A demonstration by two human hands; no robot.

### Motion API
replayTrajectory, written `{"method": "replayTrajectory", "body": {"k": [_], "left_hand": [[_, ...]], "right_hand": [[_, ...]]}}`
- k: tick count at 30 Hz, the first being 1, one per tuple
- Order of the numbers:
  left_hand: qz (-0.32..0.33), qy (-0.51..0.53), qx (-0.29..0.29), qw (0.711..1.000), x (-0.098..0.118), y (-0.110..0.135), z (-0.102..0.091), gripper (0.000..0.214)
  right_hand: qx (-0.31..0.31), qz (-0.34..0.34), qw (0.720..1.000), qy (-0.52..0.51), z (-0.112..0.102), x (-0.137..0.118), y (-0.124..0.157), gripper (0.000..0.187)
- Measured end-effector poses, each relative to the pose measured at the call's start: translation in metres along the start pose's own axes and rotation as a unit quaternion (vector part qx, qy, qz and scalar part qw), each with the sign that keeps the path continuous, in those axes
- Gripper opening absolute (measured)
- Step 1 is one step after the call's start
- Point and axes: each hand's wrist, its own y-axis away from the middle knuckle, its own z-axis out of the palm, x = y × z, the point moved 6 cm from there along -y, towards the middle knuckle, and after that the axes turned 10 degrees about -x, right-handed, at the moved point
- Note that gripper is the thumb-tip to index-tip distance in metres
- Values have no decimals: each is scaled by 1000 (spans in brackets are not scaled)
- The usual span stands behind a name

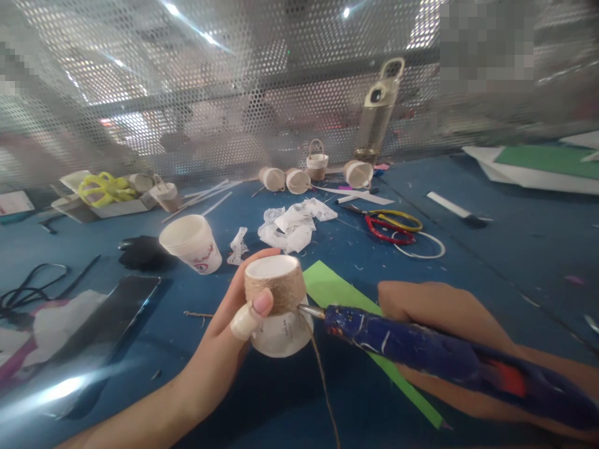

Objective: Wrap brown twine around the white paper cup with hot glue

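Observation:
A small paper cup (pixel 276 333), its open end facing up and away from me, is wrapped with brown twine (pixel 281 288) around its upper part. My left hand (pixel 238 312) is closed around the cup, with a bandaged thumb pressed on the twine. A loose twine end (pixel 322 374) hangs down from the cup's right side. My right hand (pixel 449 324) grips a dark blue hot glue gun (pixel 402 343). Its metal nozzle (pixel 311 310) meets the cup at the edge of the wound twine. The trigger fingers are partly hidden behind the gun.
Paper cups (pixel 191 243), crumpled white lace (pixel 297 224), a green paper strip (pixel 341 287) and red-and-yellow-handled scissors (pixel 393 226) lie around on the blue table. A phone (pixel 112 330) is at left. Small twine baskets (pixel 317 165) and a bottle (pixel 377 115) stand before a perforated metal screen (pixel 234 93).

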Motion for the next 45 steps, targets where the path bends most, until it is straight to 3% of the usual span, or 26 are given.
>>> {"method": "replayTrajectory", "body": {"k": [7,8,9,13,19,23,31,40,45], "left_hand": [[8,1,3,1000,1,2,-1,65],[9,0,2,1000,2,2,-1,66],[11,1,2,1000,2,2,-1,66],[7,7,9,1000,2,0,0,69],[8,27,10,1000,1,0,-3,64],[9,33,9,999,0,-1,-3,57],[-14,47,18,999,0,-3,-1,57],[-29,55,45,997,1,-3,-3,52],[-23,28,38,999,0,-4,2,56]], "right_hand": [[-11,-10,1000,-5,2,1,0,28],[-39,-3,999,-6,5,2,0,27],[-17,-9,1000,-10,2,1,1,28],[-26,-10,1000,-11,2,1,1,28],[4,4,1000,-31,1,3,0,26],[-16,-13,999,-26,2,1,0,29],[-32,33,996,-71,4,4,2,30],[20,51,992,-116,5,16,4,21],[56,82,973,-209,5,12,1,24]]}}
